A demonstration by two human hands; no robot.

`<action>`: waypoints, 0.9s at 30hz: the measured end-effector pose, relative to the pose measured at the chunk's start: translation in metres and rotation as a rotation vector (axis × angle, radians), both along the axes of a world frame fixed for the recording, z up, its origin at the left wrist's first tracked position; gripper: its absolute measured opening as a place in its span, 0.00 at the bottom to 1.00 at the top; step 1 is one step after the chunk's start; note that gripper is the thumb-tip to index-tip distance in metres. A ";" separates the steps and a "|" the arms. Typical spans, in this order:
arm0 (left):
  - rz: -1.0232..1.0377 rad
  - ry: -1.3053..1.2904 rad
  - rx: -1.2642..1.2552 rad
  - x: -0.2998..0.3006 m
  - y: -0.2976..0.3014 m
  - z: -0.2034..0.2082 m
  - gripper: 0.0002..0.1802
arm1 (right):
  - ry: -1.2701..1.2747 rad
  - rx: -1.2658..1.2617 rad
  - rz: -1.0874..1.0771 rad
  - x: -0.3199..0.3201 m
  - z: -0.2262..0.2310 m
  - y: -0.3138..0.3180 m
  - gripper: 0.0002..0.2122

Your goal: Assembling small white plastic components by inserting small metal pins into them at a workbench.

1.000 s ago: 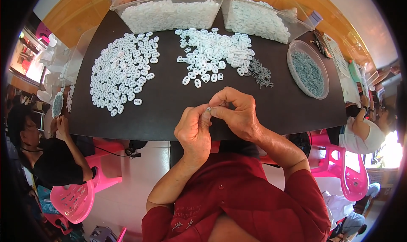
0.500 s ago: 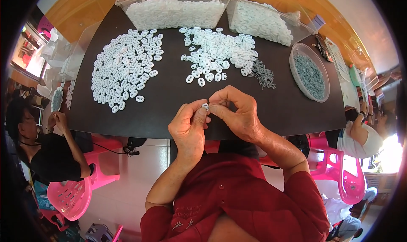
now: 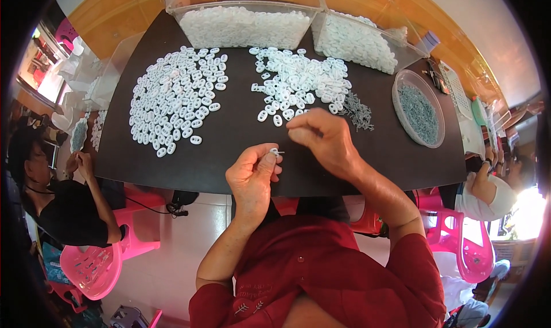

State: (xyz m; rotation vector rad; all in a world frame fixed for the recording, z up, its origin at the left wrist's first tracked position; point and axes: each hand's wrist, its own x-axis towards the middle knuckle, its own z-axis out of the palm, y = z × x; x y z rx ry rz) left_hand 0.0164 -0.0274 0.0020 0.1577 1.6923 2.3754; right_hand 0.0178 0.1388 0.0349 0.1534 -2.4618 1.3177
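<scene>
My left hand (image 3: pixel 251 176) is pinched on a small white plastic piece (image 3: pixel 274 151) between thumb and forefinger, with a thin pin sticking out of its right side. To the right and a little farther away, my right hand (image 3: pixel 327 138) hovers over the table at the near edge of a heap of white pieces (image 3: pixel 310 78). Its fingers are curled with the tips close together; whether anything is between them is hidden. A small pile of grey pins (image 3: pixel 358 113) lies just beyond that hand. At the left spreads a wide group of white oval two-holed pieces (image 3: pixel 172 95).
Two clear bins (image 3: pixel 247 5) full of white pieces stand along the back of the dark table (image 3: pixel 189 170). A round clear tub (image 3: pixel 441 118) of grey pins sits at the right. One person (image 3: pixel 63 196) works at the left, another (image 3: pixel 488 193) at the right.
My right hand has left the white piece and moved up and right toward the heap. The left hand keeps the piece, and its pin now shows. The whole view has shifted slightly.
</scene>
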 end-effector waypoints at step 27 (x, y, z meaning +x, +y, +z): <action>0.030 0.024 0.144 -0.006 0.004 0.008 0.09 | -0.406 -0.606 0.246 -0.008 0.000 0.004 0.06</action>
